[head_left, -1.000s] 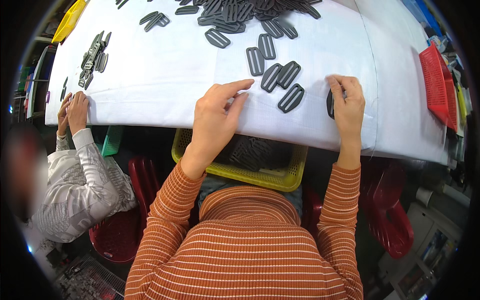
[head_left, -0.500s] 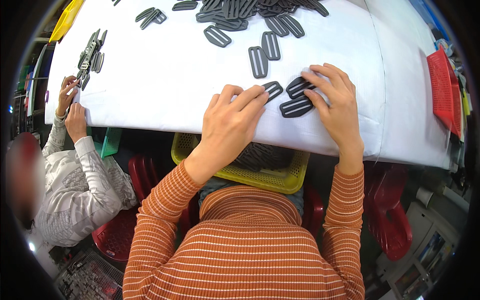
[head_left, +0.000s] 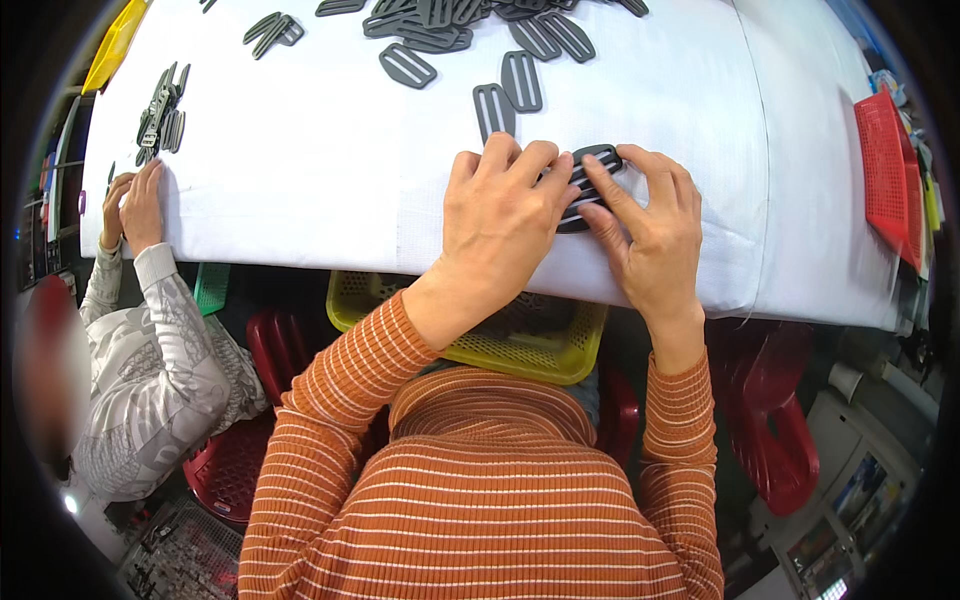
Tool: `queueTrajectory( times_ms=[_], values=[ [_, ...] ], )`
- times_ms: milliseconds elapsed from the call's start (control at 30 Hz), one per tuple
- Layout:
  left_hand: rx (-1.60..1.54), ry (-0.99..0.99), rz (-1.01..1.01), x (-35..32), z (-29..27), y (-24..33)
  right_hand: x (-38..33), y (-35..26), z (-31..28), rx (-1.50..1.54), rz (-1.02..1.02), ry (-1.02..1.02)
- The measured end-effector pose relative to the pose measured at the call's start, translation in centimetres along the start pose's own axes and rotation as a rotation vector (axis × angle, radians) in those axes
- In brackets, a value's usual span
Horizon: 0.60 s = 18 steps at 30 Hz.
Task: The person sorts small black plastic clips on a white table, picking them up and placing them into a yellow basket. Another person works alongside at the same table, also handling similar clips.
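My left hand [head_left: 505, 215] and my right hand [head_left: 652, 230] lie close together near the front edge of a white covered table [head_left: 330, 170]. Between them is a small bunch of dark grey flat plastic buckles [head_left: 590, 175]. The fingers of both hands press on these buckles and partly cover them. Two more loose buckles [head_left: 508, 95] lie just beyond my left hand. A larger heap of the same grey buckles [head_left: 440, 25] spreads along the far part of the table.
A yellow perforated basket [head_left: 520, 340] sits under the table edge above my lap. Another person in a grey patterned sleeve [head_left: 150, 370] sits at left, hands [head_left: 130, 205] on the table by a few buckles [head_left: 160, 105]. A red basket [head_left: 885, 170] stands at right. Red stools stand below.
My hands have come together from wide apart. They gathered the loose buckles near the table edge into one bunch under my fingers.
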<state>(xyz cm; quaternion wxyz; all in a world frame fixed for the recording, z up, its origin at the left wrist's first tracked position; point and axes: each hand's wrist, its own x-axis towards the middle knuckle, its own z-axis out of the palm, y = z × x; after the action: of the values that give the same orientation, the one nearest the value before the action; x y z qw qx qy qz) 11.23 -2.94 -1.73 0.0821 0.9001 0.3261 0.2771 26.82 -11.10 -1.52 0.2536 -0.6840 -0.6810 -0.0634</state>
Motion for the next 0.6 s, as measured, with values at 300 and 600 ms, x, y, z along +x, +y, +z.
queueTrajectory(
  times_ms=[300, 600],
  values=[
    [0.014, 0.002, 0.02, -0.5, 0.0, -0.2, -0.3, -0.2, -0.3, -0.289, 0.148, -0.017],
    [-0.034, -0.014, 0.014, -0.3, 0.0, -0.5, -0.8, -1.9, 0.1, -0.022, 0.146, -0.014]
  ],
)
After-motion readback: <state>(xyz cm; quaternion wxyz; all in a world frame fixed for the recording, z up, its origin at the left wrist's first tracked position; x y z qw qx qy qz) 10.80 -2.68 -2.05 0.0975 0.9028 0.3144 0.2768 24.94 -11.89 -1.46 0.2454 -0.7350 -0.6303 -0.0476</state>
